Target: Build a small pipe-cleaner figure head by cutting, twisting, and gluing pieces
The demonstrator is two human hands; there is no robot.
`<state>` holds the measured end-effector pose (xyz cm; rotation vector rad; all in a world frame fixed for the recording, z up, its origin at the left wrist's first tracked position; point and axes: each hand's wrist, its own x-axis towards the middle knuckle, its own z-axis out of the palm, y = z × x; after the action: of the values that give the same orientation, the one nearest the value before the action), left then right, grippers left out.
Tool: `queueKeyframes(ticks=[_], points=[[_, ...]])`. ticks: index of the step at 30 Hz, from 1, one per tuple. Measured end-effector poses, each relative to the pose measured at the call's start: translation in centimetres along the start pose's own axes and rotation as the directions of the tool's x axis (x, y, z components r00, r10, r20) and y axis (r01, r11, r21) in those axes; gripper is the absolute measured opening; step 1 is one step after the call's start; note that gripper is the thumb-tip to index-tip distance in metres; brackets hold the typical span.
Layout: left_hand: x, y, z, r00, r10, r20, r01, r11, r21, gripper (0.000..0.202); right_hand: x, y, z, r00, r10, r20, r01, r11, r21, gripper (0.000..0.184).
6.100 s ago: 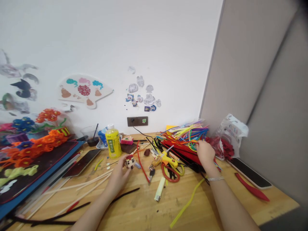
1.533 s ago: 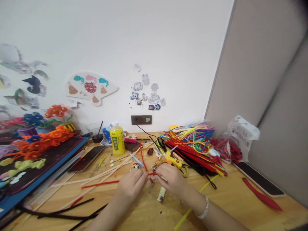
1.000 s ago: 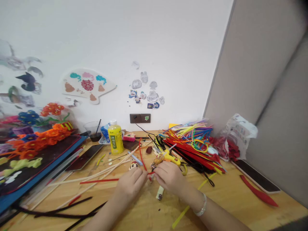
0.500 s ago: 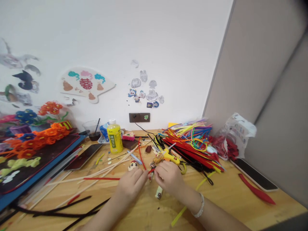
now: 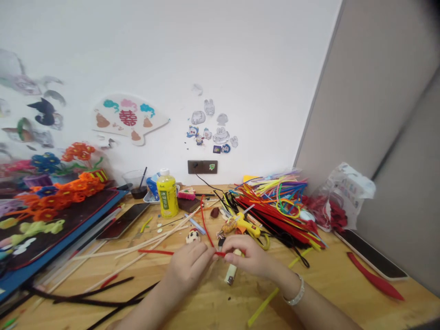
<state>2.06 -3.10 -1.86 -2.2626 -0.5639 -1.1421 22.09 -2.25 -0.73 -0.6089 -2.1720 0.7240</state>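
Observation:
My left hand (image 5: 190, 266) is closed in a pinch on a red pipe cleaner (image 5: 206, 224). One length of it rises away behind the fingers, and another red length sticks out to the left of this hand. My right hand (image 5: 248, 254) pinches a short red end between thumb and forefinger, just right of the left fingertips. A pale lighter (image 5: 231, 273) lies on the table partly under the right hand. Beyond the left hand sits a small doll's head (image 5: 193, 235). The yellow glue gun (image 5: 250, 225) rests behind the right hand.
Colourful pipe cleaners (image 5: 271, 206) are heaped at the back right. A yellow drink bottle (image 5: 167, 197) stands behind the wooden sticks (image 5: 137, 252). Phones lie at left (image 5: 123, 221) and right (image 5: 371, 254). Black pipe cleaners (image 5: 92, 301) and pipe-cleaner flowers (image 5: 58, 195) are at left.
My right hand has shifted slightly right and nearer, and more of the red pipe cleaner shows between the hands. The lighter is now partly covered by that hand. The view has turned slightly left.

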Motion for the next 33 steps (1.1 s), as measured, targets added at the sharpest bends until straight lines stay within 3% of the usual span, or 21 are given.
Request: queueKeyframes(ticks=[7,21,33], points=[[0.2,0.2,-0.2,0.999,0.026,0.032,-0.025,1.0,-0.016,0.01,-0.1,0.1,0.0,0.998,0.008,0.066,-0.015,0.994,0.105,0.038],[0.2,0.1,-0.4,0.998,0.023,0.064,-0.024,0.999,0.027,0.01,0.0,0.0,0.6,1.0,-0.004,-0.007,0.003,0.997,-0.071,0.04],[0.1,0.0,-0.3,0.997,0.017,0.071,-0.019,1.0,0.022,0.011,0.0,0.2,1.1,0.999,-0.012,-0.049,0.006,0.993,-0.121,0.035]])
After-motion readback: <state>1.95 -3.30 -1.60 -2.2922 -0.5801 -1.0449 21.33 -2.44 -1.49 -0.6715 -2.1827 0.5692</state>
